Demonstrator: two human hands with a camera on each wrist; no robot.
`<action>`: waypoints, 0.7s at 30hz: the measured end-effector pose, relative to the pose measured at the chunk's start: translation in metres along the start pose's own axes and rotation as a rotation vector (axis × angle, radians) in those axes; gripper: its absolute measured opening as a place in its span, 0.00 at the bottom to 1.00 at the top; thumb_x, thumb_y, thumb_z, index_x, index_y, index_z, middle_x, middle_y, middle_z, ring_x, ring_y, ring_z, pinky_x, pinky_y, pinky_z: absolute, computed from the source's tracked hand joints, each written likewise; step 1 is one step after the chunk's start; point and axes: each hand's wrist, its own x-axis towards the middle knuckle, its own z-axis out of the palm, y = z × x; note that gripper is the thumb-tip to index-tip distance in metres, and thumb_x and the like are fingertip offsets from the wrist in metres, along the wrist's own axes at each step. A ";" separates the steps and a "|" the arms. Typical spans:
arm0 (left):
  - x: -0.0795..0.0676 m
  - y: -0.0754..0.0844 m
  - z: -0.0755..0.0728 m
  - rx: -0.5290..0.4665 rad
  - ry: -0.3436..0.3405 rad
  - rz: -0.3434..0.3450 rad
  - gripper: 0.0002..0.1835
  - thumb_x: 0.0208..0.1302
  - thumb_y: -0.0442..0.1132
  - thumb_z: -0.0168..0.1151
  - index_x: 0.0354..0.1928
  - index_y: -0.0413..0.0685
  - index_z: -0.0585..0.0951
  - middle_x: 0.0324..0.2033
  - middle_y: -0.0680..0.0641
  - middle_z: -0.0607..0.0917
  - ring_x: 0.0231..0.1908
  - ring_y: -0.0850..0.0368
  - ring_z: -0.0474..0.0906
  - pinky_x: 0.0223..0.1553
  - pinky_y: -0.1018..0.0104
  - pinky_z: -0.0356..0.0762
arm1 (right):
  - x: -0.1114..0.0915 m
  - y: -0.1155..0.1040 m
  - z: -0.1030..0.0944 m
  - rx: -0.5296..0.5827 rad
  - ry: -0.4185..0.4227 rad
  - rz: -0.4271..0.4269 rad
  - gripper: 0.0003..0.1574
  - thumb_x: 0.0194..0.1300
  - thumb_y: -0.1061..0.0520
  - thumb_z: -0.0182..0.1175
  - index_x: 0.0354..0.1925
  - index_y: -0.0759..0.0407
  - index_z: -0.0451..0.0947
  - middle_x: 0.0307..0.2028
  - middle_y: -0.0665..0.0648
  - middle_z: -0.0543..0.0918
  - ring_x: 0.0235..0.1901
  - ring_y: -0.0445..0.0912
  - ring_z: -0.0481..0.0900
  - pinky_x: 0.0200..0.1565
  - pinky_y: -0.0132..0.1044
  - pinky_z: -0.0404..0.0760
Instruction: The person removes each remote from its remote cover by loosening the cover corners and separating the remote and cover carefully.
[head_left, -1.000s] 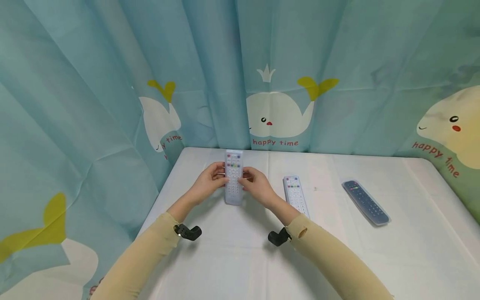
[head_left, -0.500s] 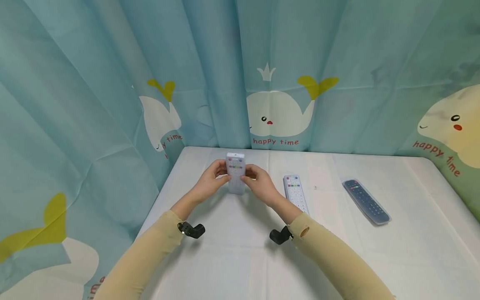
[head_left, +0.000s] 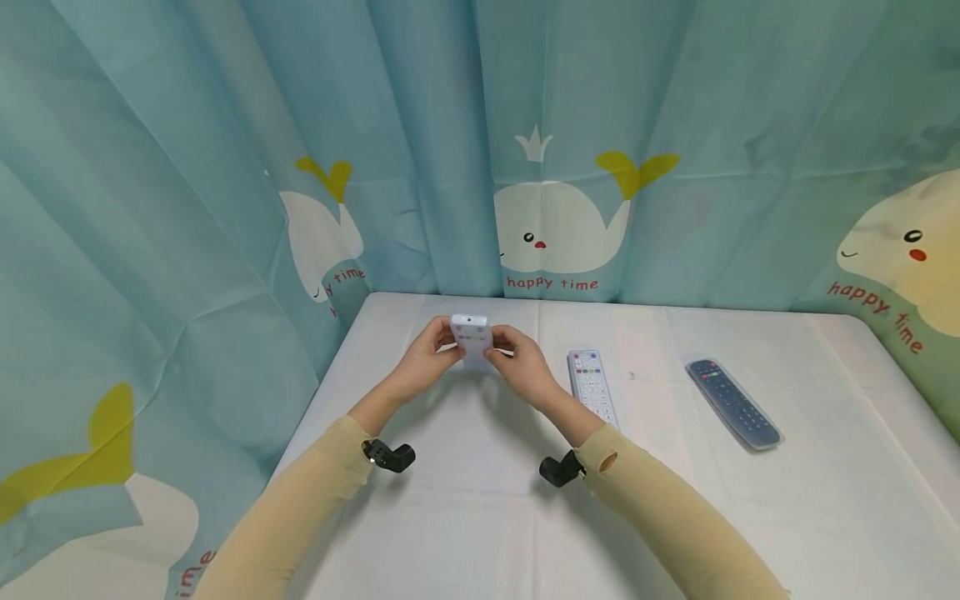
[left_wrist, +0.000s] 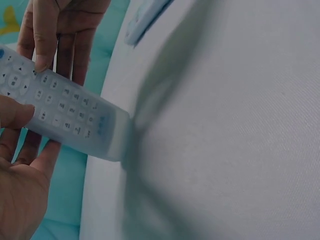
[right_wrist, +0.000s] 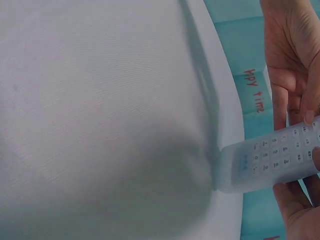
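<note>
"Where's the remote [left_wrist: 56, 111]?"
"Between the left hand [head_left: 424, 362] and right hand [head_left: 519, 364], both pinching its edges."
"How does it look?"
"White, tilted, with pale keys [left_wrist: 72, 109] under a cloudy cover [left_wrist: 119, 137]."

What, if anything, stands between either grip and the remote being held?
Nothing visible: the left grip and right grip hold the pale remote directly, by opposite edges. The second pale remote and the dark remote lie apart to the right.
</note>
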 end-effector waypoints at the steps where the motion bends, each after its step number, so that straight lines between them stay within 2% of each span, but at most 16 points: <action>1: 0.000 -0.001 0.000 0.002 -0.001 -0.001 0.19 0.73 0.25 0.56 0.63 0.38 0.68 0.60 0.38 0.77 0.63 0.41 0.72 0.65 0.50 0.71 | 0.000 0.000 0.000 0.000 0.000 0.001 0.18 0.73 0.67 0.60 0.60 0.67 0.76 0.58 0.63 0.81 0.61 0.55 0.78 0.63 0.49 0.76; 7: -0.001 -0.003 0.001 -0.005 -0.006 -0.026 0.19 0.73 0.25 0.56 0.63 0.37 0.68 0.60 0.35 0.77 0.64 0.38 0.71 0.62 0.45 0.71 | -0.002 0.003 0.001 -0.018 -0.008 0.002 0.19 0.73 0.67 0.60 0.60 0.66 0.76 0.58 0.63 0.81 0.60 0.55 0.78 0.63 0.49 0.76; 11: -0.003 -0.003 0.000 -0.007 -0.012 -0.033 0.20 0.72 0.25 0.56 0.64 0.36 0.67 0.60 0.35 0.77 0.64 0.38 0.71 0.60 0.47 0.73 | -0.002 0.005 0.002 -0.043 -0.023 0.002 0.19 0.73 0.66 0.60 0.61 0.65 0.76 0.58 0.62 0.81 0.59 0.55 0.79 0.62 0.48 0.77; 21: -0.011 -0.005 -0.005 -0.012 -0.049 -0.105 0.21 0.74 0.27 0.55 0.66 0.38 0.67 0.63 0.36 0.75 0.66 0.41 0.70 0.65 0.50 0.72 | -0.006 0.009 0.004 -0.057 -0.054 0.016 0.18 0.73 0.66 0.60 0.60 0.65 0.77 0.56 0.62 0.82 0.59 0.54 0.79 0.62 0.48 0.77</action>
